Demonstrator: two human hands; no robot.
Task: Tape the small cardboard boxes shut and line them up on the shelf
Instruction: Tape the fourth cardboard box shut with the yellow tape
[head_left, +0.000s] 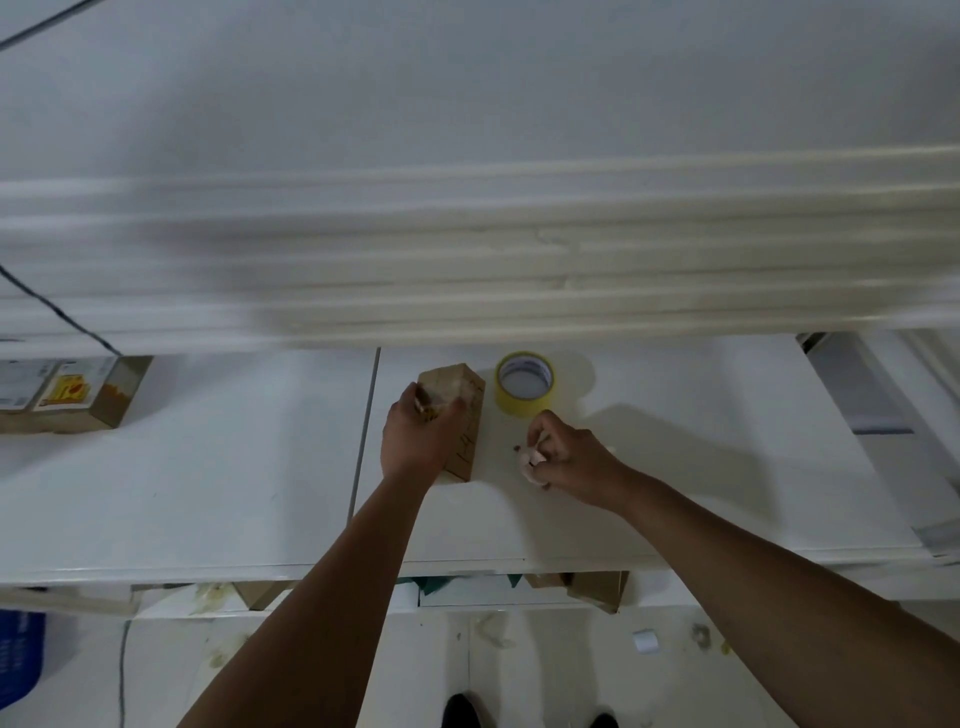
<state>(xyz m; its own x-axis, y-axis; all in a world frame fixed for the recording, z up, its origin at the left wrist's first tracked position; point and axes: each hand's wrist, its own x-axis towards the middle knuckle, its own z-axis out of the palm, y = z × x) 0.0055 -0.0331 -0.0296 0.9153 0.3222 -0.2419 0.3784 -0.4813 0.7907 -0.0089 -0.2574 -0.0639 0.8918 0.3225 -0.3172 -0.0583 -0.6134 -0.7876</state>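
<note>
Forearms reach up from the bottom of the view over the near edge of the white bench (208, 519). Past that edge, toward the middle of the surface, the right hand (571, 462) is curled, its fingers (540, 434) closed around a small pale crumpled scrap (531, 461) that looks like used tape; what it is cannot be told for sure. Just to its left, apart from it, the left hand (418, 439) lies over a small cardboard box (462, 415), fingers bent over the box's top and left side, thumb toward the right, gripping it. The box stands on the bench with dark handwriting on its right face, and its far end shows beyond the fingertips. Just beyond the right hand and beside the box's far right corner lies a yellow tape roll (524, 383), flat, untouched by either hand. Farther left, near the bench's far edge, sits a larger printed carton (67, 395). Above everything runs the blurred white shelf (467, 249).
</note>
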